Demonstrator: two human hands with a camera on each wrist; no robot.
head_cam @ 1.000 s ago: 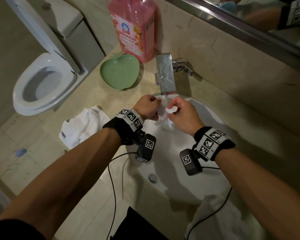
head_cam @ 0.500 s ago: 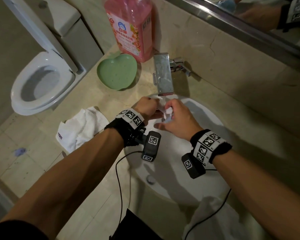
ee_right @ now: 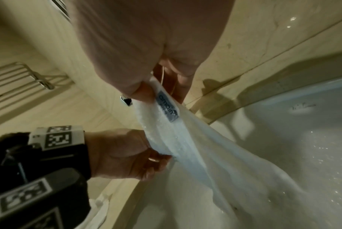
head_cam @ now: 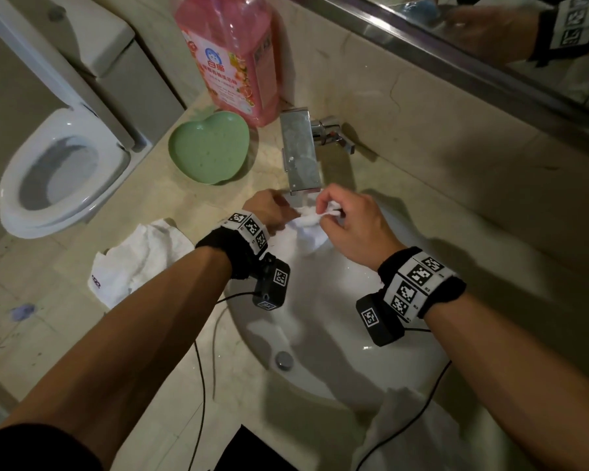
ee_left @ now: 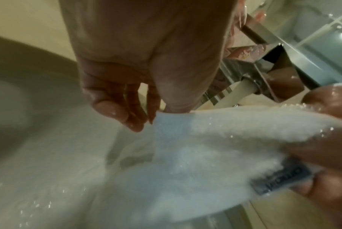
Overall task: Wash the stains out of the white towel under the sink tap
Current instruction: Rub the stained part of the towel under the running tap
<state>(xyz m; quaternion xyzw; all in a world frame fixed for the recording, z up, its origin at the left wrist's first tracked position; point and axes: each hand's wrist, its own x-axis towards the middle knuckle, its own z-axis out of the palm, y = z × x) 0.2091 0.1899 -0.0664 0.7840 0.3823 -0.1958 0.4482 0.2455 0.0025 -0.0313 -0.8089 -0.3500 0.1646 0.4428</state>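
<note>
White terry towel (head_cam: 308, 229), wet, hung into the white round sink basin (head_cam: 323, 334) just below the square chrome tap (head_cam: 300, 154). Left hand (head_cam: 269, 207) pinched one edge; right hand (head_cam: 349, 222) pinched the edge by its grey label (ee_right: 168, 107). Green heart-shaped dish (head_cam: 208, 147) sat left of the tap.

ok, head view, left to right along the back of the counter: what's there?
Toilet → green dish → pink bottle → tap. Just below the tap, both hands hold the white towel over the sink.
</note>
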